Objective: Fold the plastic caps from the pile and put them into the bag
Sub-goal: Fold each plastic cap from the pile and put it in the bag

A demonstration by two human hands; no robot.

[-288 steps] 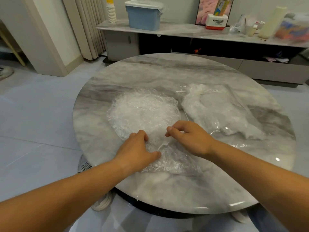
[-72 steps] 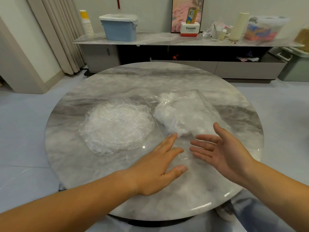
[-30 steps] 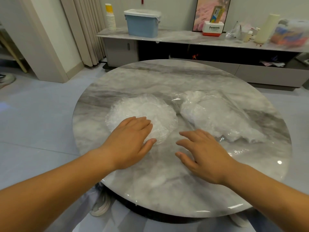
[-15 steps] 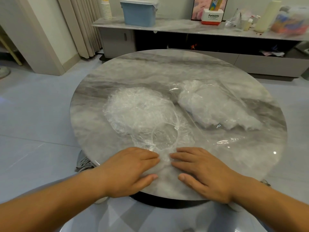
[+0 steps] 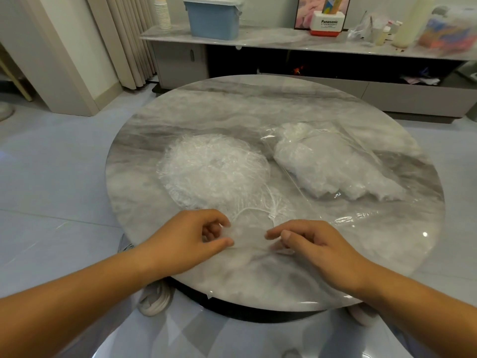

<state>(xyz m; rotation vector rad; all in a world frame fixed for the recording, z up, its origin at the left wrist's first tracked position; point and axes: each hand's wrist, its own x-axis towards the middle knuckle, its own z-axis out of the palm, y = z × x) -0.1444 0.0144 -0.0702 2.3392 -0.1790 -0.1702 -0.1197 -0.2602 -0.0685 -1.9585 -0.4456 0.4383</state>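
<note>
Both hands work at the near side of the round marble table (image 5: 309, 104), each pinching one clear plastic cap (image 5: 250, 236) that lies flat on the stone between them. Taking the pile of caps (image 5: 214, 169) as the landmark, the left hand (image 5: 188, 241) sits just on the near side of it, slightly to its left, with thumb and forefinger closed on the cap's left edge and the other fingers curled under. The cap itself spreads out from the near edge of the pile, its gathered elastic rim showing as a thin white loop that touches the pile's near-right side. The right hand (image 5: 317, 244) is nearer than the pile and to its right, thumb and forefinger pressed together on the cap's right edge, palm down. The hands are apart, with the cap's thin film stretched between them.

The pile is a loose, crinkled mound of clear caps left of the table's centre. Just to its right lies the clear bag (image 5: 333, 169), on its side and already bulging with white folded caps, its flat film spreading toward the table's near-right edge. Well beyond the pile, against the wall, a low marble-topped cabinet (image 5: 284, 42) carries a blue lidded bin (image 5: 213, 18).
</note>
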